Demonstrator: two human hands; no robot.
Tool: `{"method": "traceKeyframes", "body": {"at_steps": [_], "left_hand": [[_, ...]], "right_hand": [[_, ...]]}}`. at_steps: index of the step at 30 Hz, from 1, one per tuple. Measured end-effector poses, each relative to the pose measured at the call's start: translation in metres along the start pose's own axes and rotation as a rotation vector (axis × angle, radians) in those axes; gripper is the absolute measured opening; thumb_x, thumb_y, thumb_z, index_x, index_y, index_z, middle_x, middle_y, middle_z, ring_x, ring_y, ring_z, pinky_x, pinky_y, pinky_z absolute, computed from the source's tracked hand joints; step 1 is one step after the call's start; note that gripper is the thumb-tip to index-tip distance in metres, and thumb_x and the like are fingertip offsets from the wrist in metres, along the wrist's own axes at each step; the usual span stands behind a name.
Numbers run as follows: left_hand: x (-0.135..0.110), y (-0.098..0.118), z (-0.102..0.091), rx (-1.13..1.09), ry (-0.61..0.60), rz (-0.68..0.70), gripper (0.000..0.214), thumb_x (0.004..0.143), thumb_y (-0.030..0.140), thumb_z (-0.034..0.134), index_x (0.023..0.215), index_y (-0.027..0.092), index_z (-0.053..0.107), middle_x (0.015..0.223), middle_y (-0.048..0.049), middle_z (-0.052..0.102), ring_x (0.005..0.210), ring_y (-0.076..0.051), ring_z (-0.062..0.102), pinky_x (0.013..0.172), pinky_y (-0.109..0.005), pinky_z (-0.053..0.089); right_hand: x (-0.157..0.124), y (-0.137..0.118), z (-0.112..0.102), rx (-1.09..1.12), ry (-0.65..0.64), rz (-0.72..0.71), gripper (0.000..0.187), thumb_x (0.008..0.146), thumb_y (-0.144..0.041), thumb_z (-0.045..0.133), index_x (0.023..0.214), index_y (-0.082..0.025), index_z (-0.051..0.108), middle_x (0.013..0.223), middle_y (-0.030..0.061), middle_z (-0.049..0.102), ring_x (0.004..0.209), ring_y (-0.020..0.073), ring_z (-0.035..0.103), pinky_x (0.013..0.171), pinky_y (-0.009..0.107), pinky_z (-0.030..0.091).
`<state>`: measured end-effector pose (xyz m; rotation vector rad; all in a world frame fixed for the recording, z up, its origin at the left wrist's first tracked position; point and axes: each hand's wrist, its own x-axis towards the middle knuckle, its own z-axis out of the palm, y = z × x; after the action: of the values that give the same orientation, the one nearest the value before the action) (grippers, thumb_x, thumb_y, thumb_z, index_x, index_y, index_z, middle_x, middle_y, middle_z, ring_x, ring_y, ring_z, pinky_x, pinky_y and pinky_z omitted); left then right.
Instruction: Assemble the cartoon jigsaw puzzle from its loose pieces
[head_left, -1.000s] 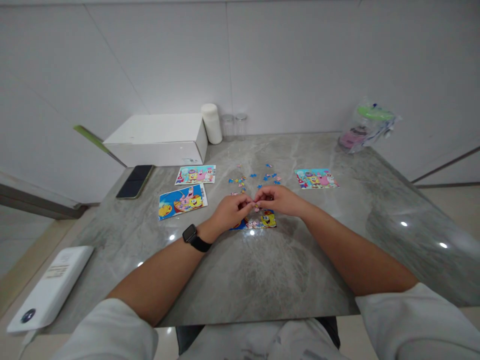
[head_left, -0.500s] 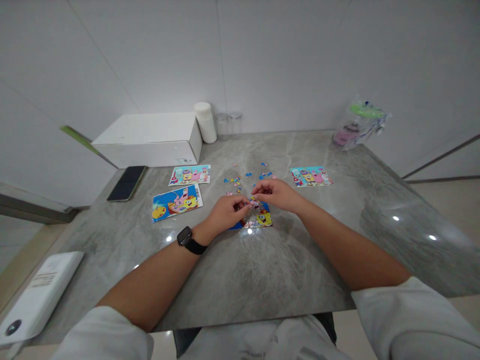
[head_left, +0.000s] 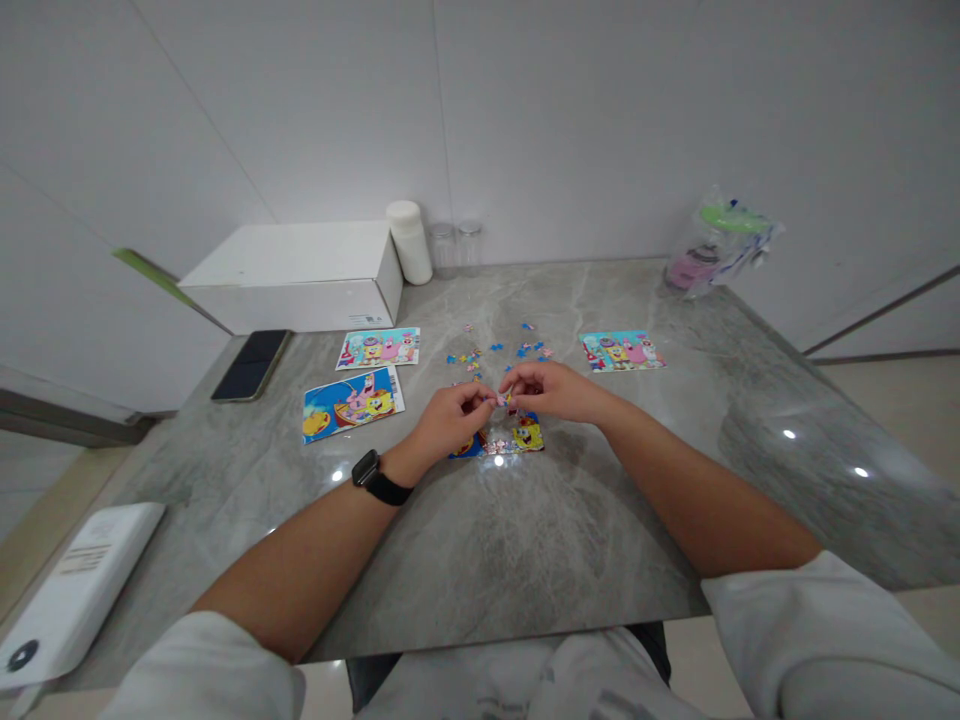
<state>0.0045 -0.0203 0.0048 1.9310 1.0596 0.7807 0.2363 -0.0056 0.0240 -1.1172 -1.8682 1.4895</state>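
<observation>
Small puzzle pieces [head_left: 503, 400] are held between the two hands, pinched by the closed fingertip grip of the left hand [head_left: 448, 418] and that of the right hand [head_left: 553, 391]. Just nearer than the grip, a blue-and-yellow puzzle picture [head_left: 528, 434], partly covered, is laid on the counter [head_left: 517, 560]. Loose pieces [head_left: 475, 366] are scattered beyond the grip; a turquoise card [head_left: 622, 351] is placed to its right.

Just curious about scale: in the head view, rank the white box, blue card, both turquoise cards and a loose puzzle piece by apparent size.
1. White box
2. Blue card
3. Left turquoise card and right turquoise card, too alike to rank
4. Loose puzzle piece
</observation>
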Motion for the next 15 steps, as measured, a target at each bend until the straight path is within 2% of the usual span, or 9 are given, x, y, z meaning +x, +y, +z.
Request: {"method": "traceKeyframes", "body": {"at_steps": [6, 11, 15], "left_hand": [[0.001, -0.001, 0.000, 0.006, 0.014, -0.022, 0.027, 0.093, 0.038, 0.058, 0.088, 0.016, 0.072, 0.068, 0.0034, 0.062, 0.059, -0.009, 0.049, 0.058, -0.022, 0.036], [0.000, -0.008, 0.001, 0.045, -0.033, -0.026, 0.023, 0.092, 0.035, 0.061, 0.090, 0.017, 0.074, 0.068, 0.0029, 0.065, 0.058, -0.010, 0.053, 0.057, -0.022, 0.037], [-0.001, -0.008, 0.002, 0.088, -0.067, -0.010, 0.022, 0.093, 0.034, 0.060, 0.090, 0.017, 0.075, 0.068, 0.0026, 0.066, 0.058, -0.010, 0.053, 0.057, -0.022, 0.037]], "right_hand": [[-0.003, -0.005, 0.003, -0.055, -0.078, -0.001, 0.032, 0.079, -0.036, 0.077, 0.105, -0.020, 0.069, 0.078, -0.0013, 0.074, 0.070, 0.0147, 0.066, 0.069, 0.027, 0.052], [-0.003, -0.011, 0.004, -0.192, 0.059, -0.084, 0.023, 0.085, -0.037, 0.071, 0.099, -0.018, 0.071, 0.089, 0.0027, 0.075, 0.078, 0.0158, 0.067, 0.073, 0.028, 0.052], [-0.001, -0.003, 0.006, -0.157, 0.015, -0.062, 0.024, 0.083, -0.031, 0.070, 0.104, -0.019, 0.070, 0.082, 0.0005, 0.073, 0.075, 0.0156, 0.067, 0.071, 0.027, 0.052]]}}
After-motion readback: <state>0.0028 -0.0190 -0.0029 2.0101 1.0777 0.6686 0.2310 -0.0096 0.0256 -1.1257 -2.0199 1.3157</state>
